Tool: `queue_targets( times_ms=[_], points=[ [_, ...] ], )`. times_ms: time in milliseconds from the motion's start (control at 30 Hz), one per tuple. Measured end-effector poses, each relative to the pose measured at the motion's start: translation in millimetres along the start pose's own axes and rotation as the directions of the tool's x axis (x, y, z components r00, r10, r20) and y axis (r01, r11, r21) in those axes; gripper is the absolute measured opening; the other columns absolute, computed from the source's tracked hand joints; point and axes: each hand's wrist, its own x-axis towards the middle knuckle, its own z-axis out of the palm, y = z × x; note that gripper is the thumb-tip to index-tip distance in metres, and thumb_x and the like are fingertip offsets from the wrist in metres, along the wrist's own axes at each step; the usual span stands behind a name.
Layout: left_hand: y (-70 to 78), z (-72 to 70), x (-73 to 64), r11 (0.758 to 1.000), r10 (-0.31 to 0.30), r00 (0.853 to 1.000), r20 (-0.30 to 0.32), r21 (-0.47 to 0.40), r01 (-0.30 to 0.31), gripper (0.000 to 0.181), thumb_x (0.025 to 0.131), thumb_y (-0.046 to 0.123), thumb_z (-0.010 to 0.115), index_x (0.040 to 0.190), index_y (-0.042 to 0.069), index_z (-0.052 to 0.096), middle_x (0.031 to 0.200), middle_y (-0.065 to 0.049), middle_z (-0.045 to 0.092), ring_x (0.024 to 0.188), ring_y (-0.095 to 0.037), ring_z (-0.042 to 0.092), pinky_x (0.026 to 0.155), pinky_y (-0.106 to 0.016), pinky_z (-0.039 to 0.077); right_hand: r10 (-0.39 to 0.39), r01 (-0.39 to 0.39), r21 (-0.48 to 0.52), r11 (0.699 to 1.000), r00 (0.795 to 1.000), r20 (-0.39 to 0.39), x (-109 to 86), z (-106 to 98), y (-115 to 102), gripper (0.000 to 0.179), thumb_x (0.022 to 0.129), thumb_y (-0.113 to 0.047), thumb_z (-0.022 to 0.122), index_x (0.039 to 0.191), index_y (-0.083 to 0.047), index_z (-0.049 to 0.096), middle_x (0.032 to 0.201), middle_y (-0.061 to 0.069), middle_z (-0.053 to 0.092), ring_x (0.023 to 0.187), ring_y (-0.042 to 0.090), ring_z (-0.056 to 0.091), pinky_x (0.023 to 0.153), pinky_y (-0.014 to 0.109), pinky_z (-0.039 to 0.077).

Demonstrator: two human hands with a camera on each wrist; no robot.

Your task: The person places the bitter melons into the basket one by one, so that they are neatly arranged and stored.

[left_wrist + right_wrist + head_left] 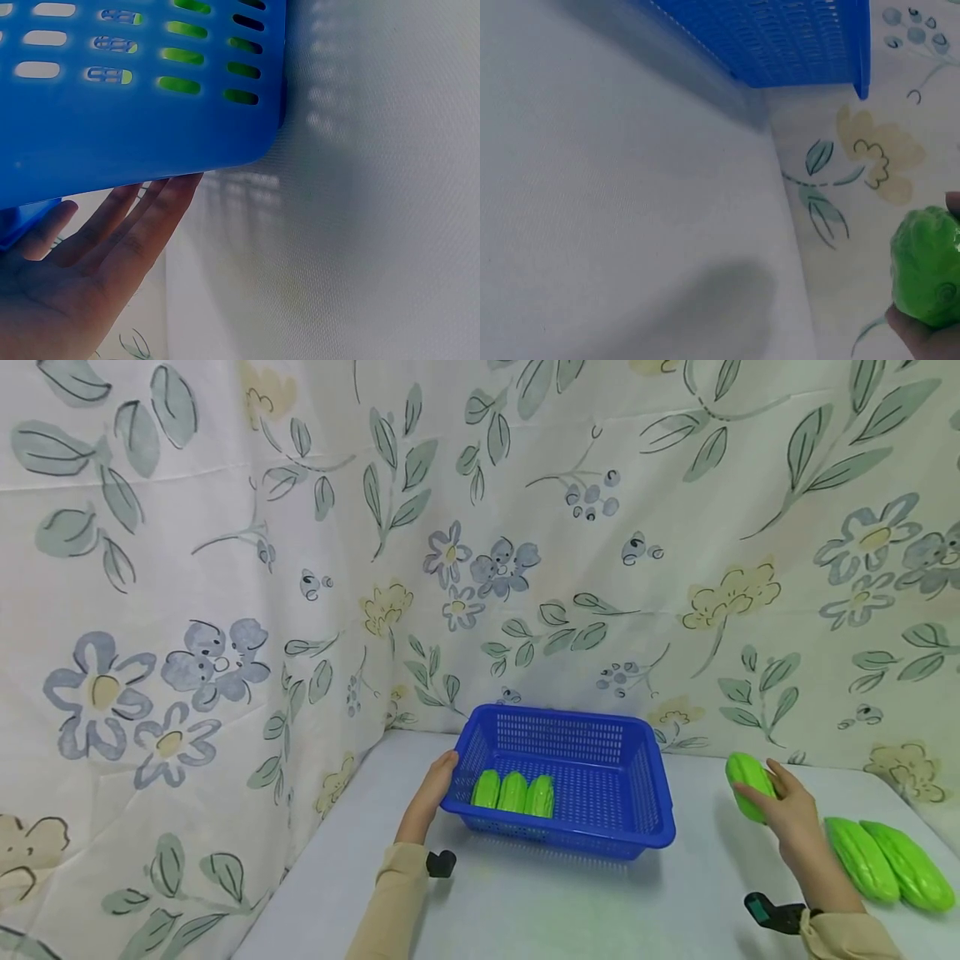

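Observation:
A blue plastic basket (555,839) with slotted walls stands on the table. Three bright green, ridged bitter melons (513,792) lie side by side in its left part. My left hand (431,789) is at the basket's left side, its fingers fairly straight against the outer wall; in the left wrist view the fingertips (184,187) pass behind the blue wall. To the right of the basket, my right hand (791,810) grips another bitter melon (746,781) between thumb and fingers, above the table. Its bumpy end (926,262) shows in the right wrist view.
Two more bitter melons (862,860) lie together on the white tabletop (555,910) at the far right, beside my right forearm. A floral cloth (570,568) hangs along the back and left edges of the table, close behind the basket.

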Motion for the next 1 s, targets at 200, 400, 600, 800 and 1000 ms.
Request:
queue_targets(
  times_ms=[200, 400, 600, 800, 1000],
  points=[
    [3.2, -0.6, 0.4, 1.000, 0.017, 1.000, 0.005, 0.009, -0.017, 0.055, 0.106, 0.035, 0.030, 0.149, 0.000, 0.035, 0.154, -0.024, 0.035, 0.147, -0.043, 0.025, 0.121, -0.059, 0.018, -0.022, 0.022, -0.001, 1.000, 1.000, 0.005, -0.9, 8.2, -18.3, 0.082, 0.100, -0.034, 0.051, 0.156, -0.010, -0.003, 0.159, 0.027, 0.007, 0.143, 0.054, 0.019, 0.112, 0.065, 0.029],
    [-6.4, -2.2, 8.8, 0.998, 0.057, 0.998, 0.007, 0.021, -0.057, 0.061, 0.104, 0.044, 0.031, 0.149, 0.002, 0.037, 0.152, -0.024, 0.039, 0.145, -0.044, 0.029, 0.118, -0.062, 0.022, -0.065, 0.066, -0.011, 0.998, 0.998, 0.026, -2.7, 18.2, -34.3, 0.082, 0.100, -0.034, 0.051, 0.156, -0.007, -0.002, 0.158, 0.031, 0.012, 0.139, 0.052, 0.027, 0.108, 0.061, 0.035],
    [-12.0, -1.4, 12.8, 0.998, 0.054, 0.999, 0.007, 0.038, -0.054, 0.065, 0.103, 0.050, 0.031, 0.149, 0.005, 0.037, 0.153, -0.022, 0.039, 0.145, -0.043, 0.030, 0.117, -0.062, 0.023, -0.118, 0.119, -0.005, 0.993, 0.991, 0.065, -4.7, 30.0, -49.2, 0.083, 0.100, -0.034, 0.052, 0.156, -0.004, -0.001, 0.157, 0.033, 0.015, 0.136, 0.050, 0.032, 0.104, 0.058, 0.040],
    [-0.3, 0.2, -0.1, 1.000, 0.013, 1.000, 0.006, 0.009, -0.013, 0.056, 0.105, 0.037, 0.029, 0.148, 0.001, 0.037, 0.152, -0.025, 0.038, 0.145, -0.045, 0.029, 0.119, -0.062, 0.020, -0.171, 0.173, -0.011, 0.985, 0.980, 0.107, -7.0, 41.5, -63.0, 0.084, 0.100, -0.035, 0.053, 0.156, -0.002, -0.001, 0.156, 0.034, 0.016, 0.137, 0.050, 0.033, 0.105, 0.057, 0.040],
    [1.8, 0.0, -1.6, 1.000, 0.009, 1.000, 0.004, 0.013, -0.009, 0.055, 0.106, 0.033, 0.029, 0.149, -0.002, 0.034, 0.154, -0.025, 0.035, 0.146, -0.044, 0.026, 0.120, -0.060, 0.018, -0.215, 0.217, 0.001, 0.976, 0.966, 0.141, -10.8, 54.3, -78.0, 0.084, 0.099, -0.033, 0.055, 0.156, -0.002, 0.000, 0.156, 0.034, 0.018, 0.137, 0.050, 0.035, 0.105, 0.057, 0.041]
  ],
)
